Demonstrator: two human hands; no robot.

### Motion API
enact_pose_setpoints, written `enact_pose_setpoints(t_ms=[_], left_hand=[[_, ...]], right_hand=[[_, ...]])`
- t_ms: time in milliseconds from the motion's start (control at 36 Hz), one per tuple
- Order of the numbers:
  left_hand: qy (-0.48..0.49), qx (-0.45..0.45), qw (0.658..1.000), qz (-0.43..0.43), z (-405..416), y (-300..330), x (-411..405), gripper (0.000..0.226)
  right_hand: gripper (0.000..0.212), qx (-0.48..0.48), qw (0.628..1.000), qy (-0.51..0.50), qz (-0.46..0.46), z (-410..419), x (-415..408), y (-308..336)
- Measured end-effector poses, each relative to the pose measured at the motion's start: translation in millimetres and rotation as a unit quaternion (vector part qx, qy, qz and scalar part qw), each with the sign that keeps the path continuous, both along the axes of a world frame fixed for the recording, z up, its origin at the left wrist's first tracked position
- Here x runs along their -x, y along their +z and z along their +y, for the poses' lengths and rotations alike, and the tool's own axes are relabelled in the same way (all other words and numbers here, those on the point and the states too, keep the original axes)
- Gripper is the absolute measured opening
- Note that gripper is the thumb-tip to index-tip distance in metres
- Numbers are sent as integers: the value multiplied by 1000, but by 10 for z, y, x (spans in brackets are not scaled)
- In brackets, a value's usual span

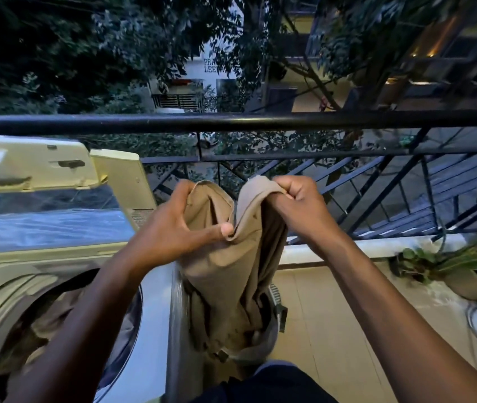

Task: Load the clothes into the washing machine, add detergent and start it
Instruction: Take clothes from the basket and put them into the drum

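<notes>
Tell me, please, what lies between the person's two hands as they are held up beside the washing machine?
In the head view, the tan garment spans the gap: the left hand and right hand each hold its top edge in a grip, with a fold sagging between them.

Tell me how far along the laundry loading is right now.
Partly done: the washing machine has its lid up and clothes already in the drum. In hand: the left hand and right hand hold a tan garment beside the machine. Left: dropping it in, detergent, starting.
</notes>
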State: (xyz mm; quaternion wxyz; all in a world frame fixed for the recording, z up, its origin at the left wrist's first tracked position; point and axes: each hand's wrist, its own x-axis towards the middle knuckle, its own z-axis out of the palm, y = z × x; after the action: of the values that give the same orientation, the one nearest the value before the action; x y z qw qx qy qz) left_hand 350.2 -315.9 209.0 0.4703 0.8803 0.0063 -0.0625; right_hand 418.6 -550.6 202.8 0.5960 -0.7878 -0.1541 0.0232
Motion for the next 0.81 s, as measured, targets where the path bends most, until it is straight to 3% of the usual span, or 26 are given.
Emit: enact_pose_setpoints(t_ms=[111, 278, 389, 500, 639, 806], left_hand=[[-41, 25, 998, -47, -158, 96, -19, 89], [-71, -28, 990, -122, -156, 97, -136, 37], [-8, -95, 991, -92, 108, 129, -160, 16], [-12, -100, 990, -94, 262, 253, -173, 16], [-51, -28, 991, -124, 289, 386, -218, 8], [-60, 20, 983, -174, 261, 487, -232, 13]], right_hand=[[44, -42, 996, 38, -66, 212, 102, 295], [33, 7, 990, 135, -43, 178, 121, 321], [19, 14, 993, 119, -17, -6, 122, 255], [9, 22, 997, 73, 0, -110, 79, 139], [10, 58, 998, 22, -16, -189, -1, 13], [10, 49, 997, 59, 18, -336, 14, -28]])
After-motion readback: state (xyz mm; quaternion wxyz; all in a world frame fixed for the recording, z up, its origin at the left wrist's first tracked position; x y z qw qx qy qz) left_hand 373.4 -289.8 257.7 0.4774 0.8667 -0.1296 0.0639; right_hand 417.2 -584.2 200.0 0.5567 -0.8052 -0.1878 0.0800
